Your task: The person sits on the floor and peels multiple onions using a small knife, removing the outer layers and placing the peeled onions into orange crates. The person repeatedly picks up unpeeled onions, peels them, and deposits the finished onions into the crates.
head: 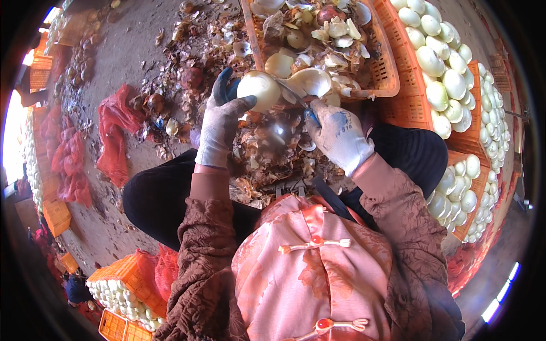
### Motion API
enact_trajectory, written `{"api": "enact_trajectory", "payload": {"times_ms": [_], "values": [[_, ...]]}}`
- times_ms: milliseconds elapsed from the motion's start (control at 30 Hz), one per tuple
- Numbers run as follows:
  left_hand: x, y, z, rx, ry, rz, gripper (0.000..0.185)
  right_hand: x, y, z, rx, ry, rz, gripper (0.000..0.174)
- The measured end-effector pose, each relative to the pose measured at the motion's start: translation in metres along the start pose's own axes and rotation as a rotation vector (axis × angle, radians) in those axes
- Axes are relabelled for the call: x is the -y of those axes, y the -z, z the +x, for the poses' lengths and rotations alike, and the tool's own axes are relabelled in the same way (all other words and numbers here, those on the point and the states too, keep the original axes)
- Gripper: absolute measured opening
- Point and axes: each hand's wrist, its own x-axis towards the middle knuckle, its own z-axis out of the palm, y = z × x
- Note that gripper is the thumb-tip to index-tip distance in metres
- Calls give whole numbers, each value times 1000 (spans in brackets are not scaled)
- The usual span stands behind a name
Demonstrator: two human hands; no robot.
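My left hand [222, 115], in a white knit glove with dark blue coated fingertips, holds a peeled onion [258, 90] between thumb and fingers. In my right hand [337, 128], gloved alike, is a knife [297, 96] with a blue handle. Its blade reaches toward the onion's right side, where a curved layer of onion skin [313, 82] lies beside it. Whether the blade touches the onion I cannot tell. Just beyond both hands stands an orange plastic crate [386, 85] holding skins, onion pieces and a red-brown unpeeled onion [330, 14].
To the right, peeled onions [430, 59] fill several orange crates [407, 81]. Dry onion skins [273, 157] litter the ground between my knees. Red mesh bags [117, 132] lie on the left, near a loose unpeeled onion [192, 78]. Another crate of onions [126, 298] stands at lower left.
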Motion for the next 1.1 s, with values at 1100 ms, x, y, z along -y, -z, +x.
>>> {"api": "enact_trajectory", "payload": {"times_ms": [1100], "values": [[-14, -15, -10, -53, 285, -1108, 68, -16, 63, -8, -193, -457, 1411, 44]]}}
